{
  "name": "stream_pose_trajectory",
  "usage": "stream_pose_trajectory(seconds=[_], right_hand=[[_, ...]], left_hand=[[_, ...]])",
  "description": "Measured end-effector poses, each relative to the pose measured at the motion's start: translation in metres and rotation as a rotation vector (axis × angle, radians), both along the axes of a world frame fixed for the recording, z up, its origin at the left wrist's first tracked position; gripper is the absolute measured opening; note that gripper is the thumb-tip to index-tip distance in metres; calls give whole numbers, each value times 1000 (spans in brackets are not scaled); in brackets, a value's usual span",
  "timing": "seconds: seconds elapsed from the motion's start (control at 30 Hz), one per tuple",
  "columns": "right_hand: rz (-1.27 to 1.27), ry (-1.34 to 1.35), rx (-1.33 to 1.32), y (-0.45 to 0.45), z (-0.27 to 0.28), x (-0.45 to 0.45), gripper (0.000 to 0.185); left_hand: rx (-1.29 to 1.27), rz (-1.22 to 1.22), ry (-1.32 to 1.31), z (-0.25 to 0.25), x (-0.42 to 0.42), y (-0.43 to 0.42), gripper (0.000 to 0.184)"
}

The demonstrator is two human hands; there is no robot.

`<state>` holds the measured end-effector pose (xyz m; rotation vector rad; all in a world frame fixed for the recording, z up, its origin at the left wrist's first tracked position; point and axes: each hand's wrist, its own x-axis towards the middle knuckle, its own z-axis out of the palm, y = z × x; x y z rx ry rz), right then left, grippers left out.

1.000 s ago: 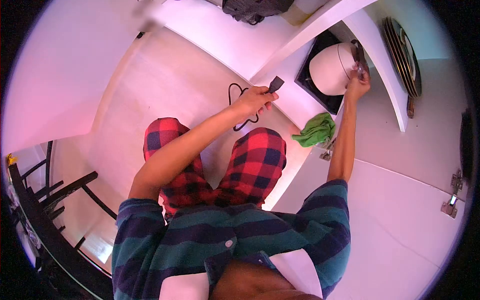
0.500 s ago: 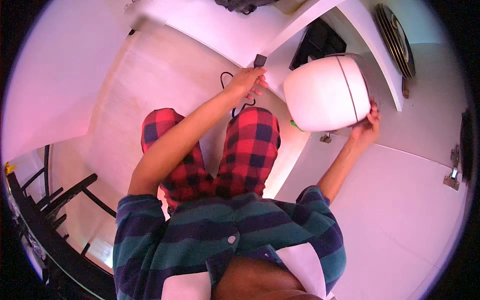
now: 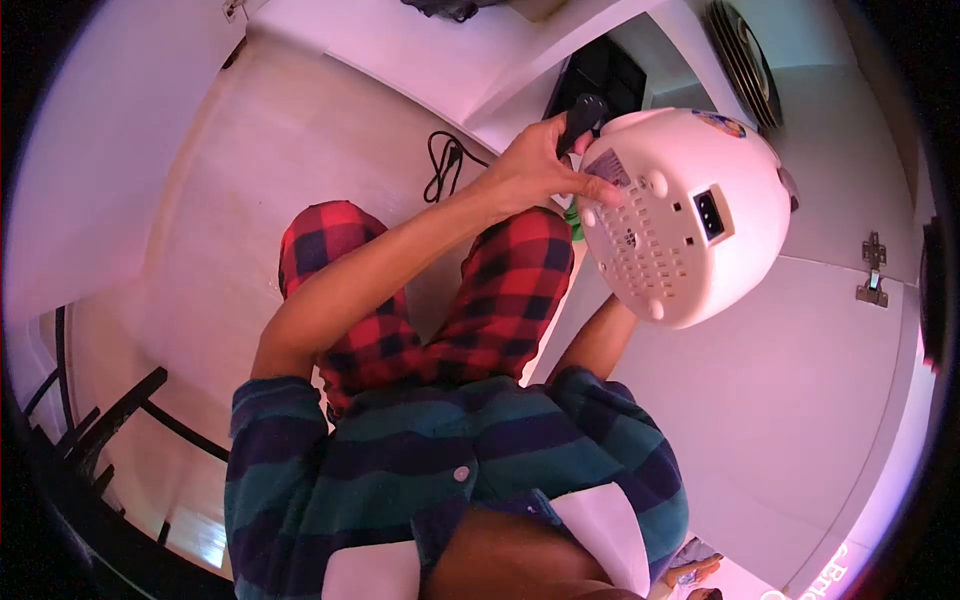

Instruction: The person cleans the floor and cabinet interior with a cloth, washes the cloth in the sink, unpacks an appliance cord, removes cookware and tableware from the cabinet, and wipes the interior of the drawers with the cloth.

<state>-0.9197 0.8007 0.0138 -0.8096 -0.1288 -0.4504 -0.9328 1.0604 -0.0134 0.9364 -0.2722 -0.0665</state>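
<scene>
A white rice cooker [image 3: 735,240] is tipped on its side in the air, its vented base and small feet facing me. A black power socket [image 3: 709,214] shows low on its wall. My left hand [image 3: 540,165] is closed around a black power cord connector [image 3: 582,122], with the thumb lying against the cooker's base. My right forearm [image 3: 600,335] reaches behind the cooker; the hand holding it up from there is hidden. Loops of black power cord [image 3: 445,165] lie on the floor beyond my knees.
An open white cabinet [image 3: 510,60] stands ahead, with a black tray [image 3: 605,80] inside and stacked round pans or plates [image 3: 745,60] at the right. A cabinet door with a hinge [image 3: 873,285] is to the right. Black chair legs [image 3: 110,420] stand at the left.
The rice cooker has turned so its base and socket face me. My left hand has moved right, bringing the connector against the cooker. My right hand has gone out of sight behind it.
</scene>
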Motion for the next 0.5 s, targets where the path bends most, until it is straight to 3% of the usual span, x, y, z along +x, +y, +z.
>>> stream_pose_trajectory(seconds=[0.1, 0.2, 0.3, 0.4, 0.43, 0.5], right_hand=[[-28, -59, -91, 14, 0, 6, 41], [-31, -118, -146, 24, 3, 9, 39], [-49, -170, -195, 25, 8, 12, 38], [-59, -190, -227, 23, 9, 13, 37], [-62, -200, -237, 23, 9, 13, 36], [-55, -215, -239, 24, 12, 17, 36]], left_hand=[[294, -44, 86, 9, -4, 13, 44], [579, -80, 5, 16, -8, 28, 36], [524, -226, 105, 11, -3, 33, 35], [718, -191, 21, 26, -13, 64, 40], [679, -77, -37, 21, -16, 65, 36], [746, -37, 32, 32, -26, 66, 34]])
